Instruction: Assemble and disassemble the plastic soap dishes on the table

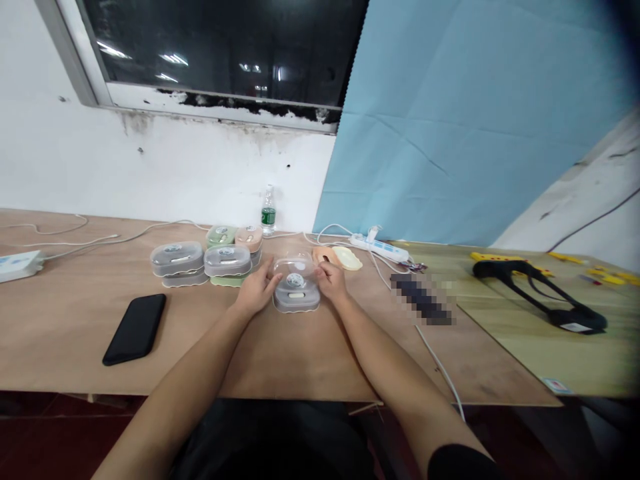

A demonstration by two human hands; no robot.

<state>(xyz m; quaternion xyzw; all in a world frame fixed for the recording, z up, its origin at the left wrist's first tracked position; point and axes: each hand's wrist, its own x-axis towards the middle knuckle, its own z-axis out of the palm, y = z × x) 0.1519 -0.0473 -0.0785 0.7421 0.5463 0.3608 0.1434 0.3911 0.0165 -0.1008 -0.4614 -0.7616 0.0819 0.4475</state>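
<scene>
A small grey box with a clear plastic lid (296, 288) stands on the wooden table (70, 313) in front of me. My left hand (257, 289) grips its left side, thumb on the lid's edge. My right hand (331, 280) holds its right side, fingers curled round the lid, which looks slightly raised. Several similar lidded boxes (206, 260) in grey, green and peach are stacked just left of my hands.
A black phone (135, 328) lies at the left front. An orange and a cream tray (336, 257), a white power strip (379, 249) with cables and a small bottle (269, 211) sit behind. A black strap (543, 297) lies on the right table.
</scene>
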